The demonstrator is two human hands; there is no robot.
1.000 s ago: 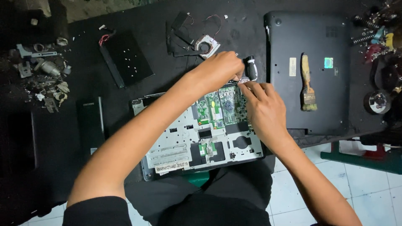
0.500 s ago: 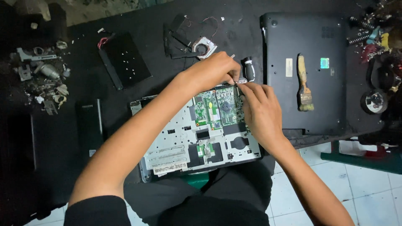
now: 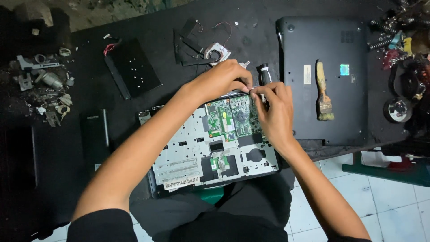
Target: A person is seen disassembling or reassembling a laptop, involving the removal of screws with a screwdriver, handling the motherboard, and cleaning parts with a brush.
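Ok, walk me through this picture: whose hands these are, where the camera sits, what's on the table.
The camera is worn on a person's head and looks down at their own two bare hands. The left hand and right hand meet at the far edge of an opened laptop, right above its green circuit board. Their fingertips pinch something small there; it is too small to tell what. On the black table lie a closed dark laptop with a brush on it, a small fan, a black panel, and loose metal parts at the left.
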